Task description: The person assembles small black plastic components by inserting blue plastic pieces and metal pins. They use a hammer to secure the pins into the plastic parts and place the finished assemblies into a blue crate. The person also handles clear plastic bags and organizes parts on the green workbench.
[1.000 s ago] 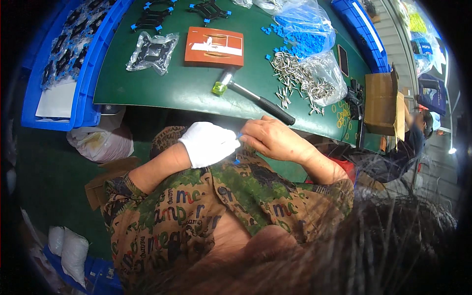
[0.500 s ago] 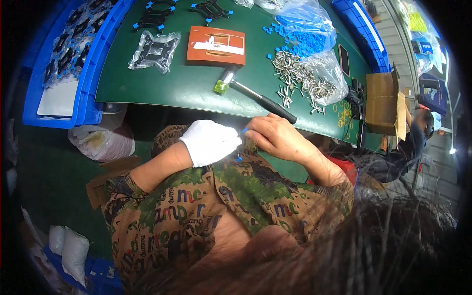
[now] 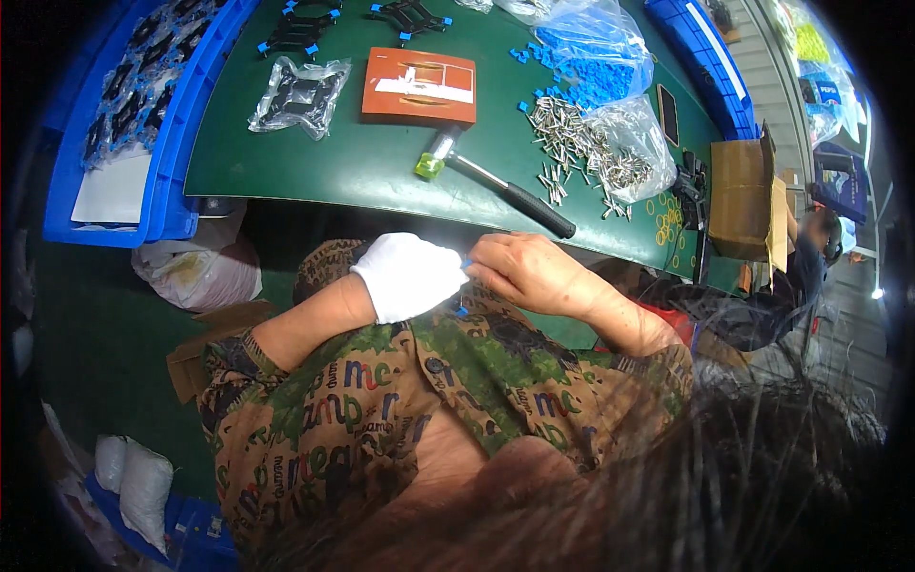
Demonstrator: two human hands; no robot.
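Note:
In front of my lap, just below the table edge, both hands meet. My left hand (image 3: 408, 278), in a white glove, is closed around something mostly hidden by its fingers. Between the hands, my bare right hand (image 3: 536, 274) pinches a small blue cap (image 3: 466, 264) against that hidden item. Another blue bit (image 3: 462, 312) shows below the gloved fingers. Beyond the hands, a hammer (image 3: 510, 195) with a black grip and yellow-green face lies on the green table (image 3: 324, 176). Farther right are loose blue caps (image 3: 577, 76) and a heap of metal pins (image 3: 572, 138).
A red-brown box (image 3: 376, 107), a plastic-wrapped black bracket (image 3: 301, 98) and blue-tipped black brackets (image 3: 294, 34) lie on the table. A blue crate (image 3: 195, 143) of wrapped parts stands left. Rightward are a phone (image 3: 667, 116), yellow rings (image 3: 664, 229), a carton (image 3: 739, 195) and another person (image 3: 805, 262).
My right hand has lowered slightly, and its fingers sit closer to the gloved hand. The small blue cap has shifted slightly left and down. The table items stay put.

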